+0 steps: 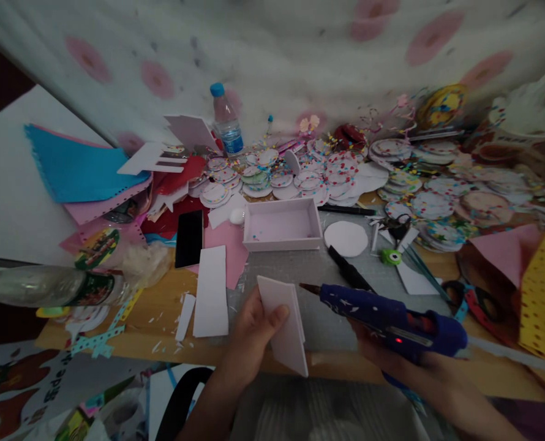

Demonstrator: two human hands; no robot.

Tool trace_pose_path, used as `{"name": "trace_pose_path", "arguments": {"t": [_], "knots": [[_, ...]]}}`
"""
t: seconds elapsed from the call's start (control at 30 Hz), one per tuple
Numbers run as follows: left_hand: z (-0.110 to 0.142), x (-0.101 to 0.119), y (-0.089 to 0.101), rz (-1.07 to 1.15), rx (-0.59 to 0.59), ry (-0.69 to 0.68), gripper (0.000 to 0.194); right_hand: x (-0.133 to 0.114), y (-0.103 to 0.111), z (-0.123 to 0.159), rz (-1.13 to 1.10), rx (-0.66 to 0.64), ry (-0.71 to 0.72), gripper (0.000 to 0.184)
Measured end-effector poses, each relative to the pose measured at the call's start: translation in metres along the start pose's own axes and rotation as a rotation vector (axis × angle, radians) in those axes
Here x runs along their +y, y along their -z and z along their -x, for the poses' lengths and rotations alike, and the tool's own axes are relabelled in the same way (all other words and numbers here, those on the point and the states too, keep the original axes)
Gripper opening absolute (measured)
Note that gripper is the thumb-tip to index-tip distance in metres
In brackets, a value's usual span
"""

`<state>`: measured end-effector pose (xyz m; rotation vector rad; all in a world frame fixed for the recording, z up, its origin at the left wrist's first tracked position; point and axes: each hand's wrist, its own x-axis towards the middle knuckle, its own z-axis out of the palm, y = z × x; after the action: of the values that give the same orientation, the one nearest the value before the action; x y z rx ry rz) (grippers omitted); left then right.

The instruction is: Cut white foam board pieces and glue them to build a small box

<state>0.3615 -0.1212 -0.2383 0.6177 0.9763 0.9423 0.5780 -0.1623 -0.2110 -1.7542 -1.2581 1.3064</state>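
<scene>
My left hand (pixel 253 327) is closed on a white foam board piece (pixel 285 343), thumb on its face and fingers behind. The piece stands tilted, with a second layer showing along its right edge. In my right hand (pixel 387 349) is a blue hot glue gun (pixel 368 309), its fingers wrapped round the handle below the body. A red light glows on the gun's side, and a glue stick comes out of the back. Its dark nozzle points left, close to the board's upper right edge but apart from it. Beyond them lies an open white box (pixel 282 225) with raised walls.
Left of the box lie a phone (pixel 190 239) and a white strip (pixel 210 291). A white disc (pixel 346 239), a black pen (pixel 346 210) and scissors (pixel 472 301) lie to the right. Behind are decorated discs (pixel 309 180) and a water bottle (pixel 228 119). A plastic bottle (pixel 47 286) lies at left.
</scene>
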Motion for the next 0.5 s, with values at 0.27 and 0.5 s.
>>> {"name": "trace_pose_path", "arguments": {"t": [0.27, 0.5], "knots": [[0.0002, -0.0015, 0.0008, 0.001, -0.014, 0.000, 0.035, -0.0008, -0.0020, 0.0019, -0.109, 0.034, -0.173, 0.030], [0.0006, -0.0009, 0.0007, -0.006, -0.020, 0.000, 0.037, -0.0013, -0.0038, 0.0010, -0.073, 0.011, -0.156, 0.040]]}}
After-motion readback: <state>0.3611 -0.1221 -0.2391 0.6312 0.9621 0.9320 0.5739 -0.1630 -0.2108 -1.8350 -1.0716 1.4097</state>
